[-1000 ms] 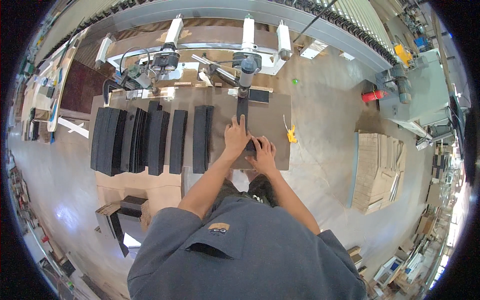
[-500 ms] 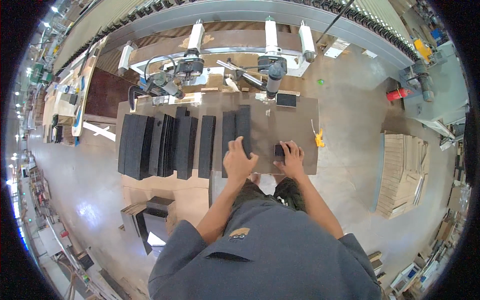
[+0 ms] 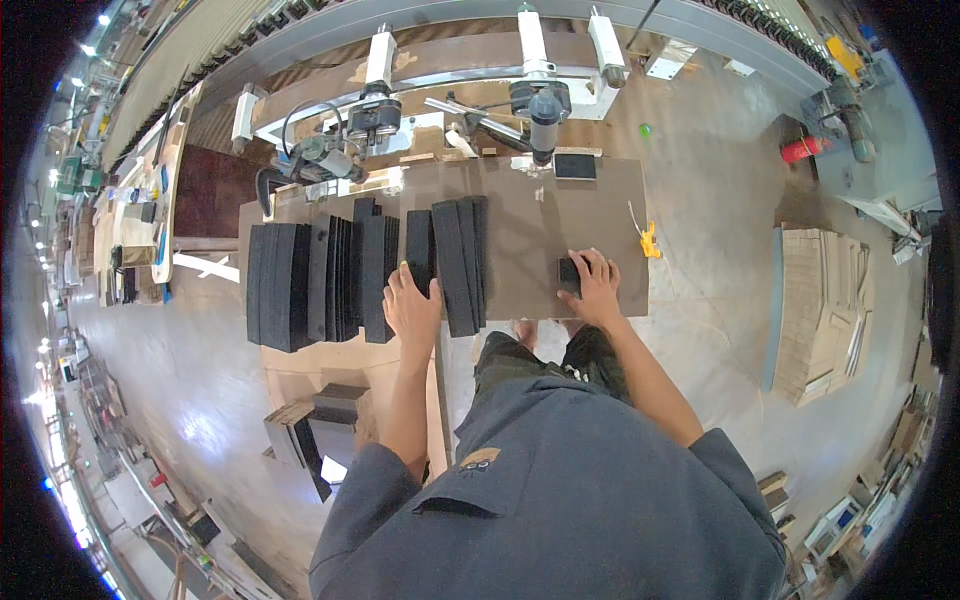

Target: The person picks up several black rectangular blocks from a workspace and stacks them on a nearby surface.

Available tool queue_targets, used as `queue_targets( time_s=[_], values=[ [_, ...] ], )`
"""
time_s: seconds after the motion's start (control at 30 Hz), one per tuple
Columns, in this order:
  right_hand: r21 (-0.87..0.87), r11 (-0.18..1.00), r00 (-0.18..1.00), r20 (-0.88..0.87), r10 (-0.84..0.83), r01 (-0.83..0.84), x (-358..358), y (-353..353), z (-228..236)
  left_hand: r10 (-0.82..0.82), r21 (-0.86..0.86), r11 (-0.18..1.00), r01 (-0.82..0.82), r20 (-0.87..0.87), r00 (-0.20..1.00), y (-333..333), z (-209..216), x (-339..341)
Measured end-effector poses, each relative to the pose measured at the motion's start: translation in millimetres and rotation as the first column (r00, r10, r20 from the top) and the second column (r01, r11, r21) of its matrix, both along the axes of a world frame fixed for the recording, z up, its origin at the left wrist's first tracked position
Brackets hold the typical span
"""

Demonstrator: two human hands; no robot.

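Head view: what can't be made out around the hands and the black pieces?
- Small black block: mostly under the right hand; shape and grip unclear.
- Left hand: lies on a black strip; palm hides whether it grasps.
- Stacked black panels: too small to count; edges merge.
- Table near edge: hidden by the person's torso.
- Machine heads: too small and bent by the fisheye to see detail.
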State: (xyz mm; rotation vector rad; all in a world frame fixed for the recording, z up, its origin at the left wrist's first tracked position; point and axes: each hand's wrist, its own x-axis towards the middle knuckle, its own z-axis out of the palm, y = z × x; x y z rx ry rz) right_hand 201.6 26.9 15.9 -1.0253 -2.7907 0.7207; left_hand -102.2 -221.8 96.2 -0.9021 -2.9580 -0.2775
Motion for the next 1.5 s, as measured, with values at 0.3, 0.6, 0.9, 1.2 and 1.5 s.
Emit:
queue_targets(
  time_s=[0.3, 0.6, 0.9, 1.2, 1.5],
  values=[
    [0.0, 1.0, 1.0, -0.016, -0.025, 0.025, -1.0, 0.6, -1.8, 0.008, 0.14, 0.99, -0.021, 0.093, 0.996, 7.4, 34.1, -10.4],
    [0.022, 0.999, 0.999, 0.002, -0.049, 0.049, -1.6, 0.4, 2.7, -0.157, 0.387, 0.922, 0.006, 0.359, 0.92, 170.6, -18.8, 105.2],
    [0.045, 0.991, 0.986, -0.117, -0.118, 0.124, -14.9, -11.3, 12.2, -0.301, 0.546, 0.825, 0.148, 0.202, 0.932, 221.8, -89.4, 86.4],
    [0.134, 0.963, 0.971, -0.078, -0.226, 0.235, -19.6, -13.1, -0.4, -0.485, 0.355, 0.871, 0.339, 0.516, 0.706, 135.5, -63.3, 98.1],
    [0.046, 0.97, 0.969, -0.083, -0.233, 0.238, -19.8, -7.9, -5.3, -0.527, 0.276, 0.85, 0.449, 0.463, 0.712, 124.2, -96.9, 92.2]
  ],
)
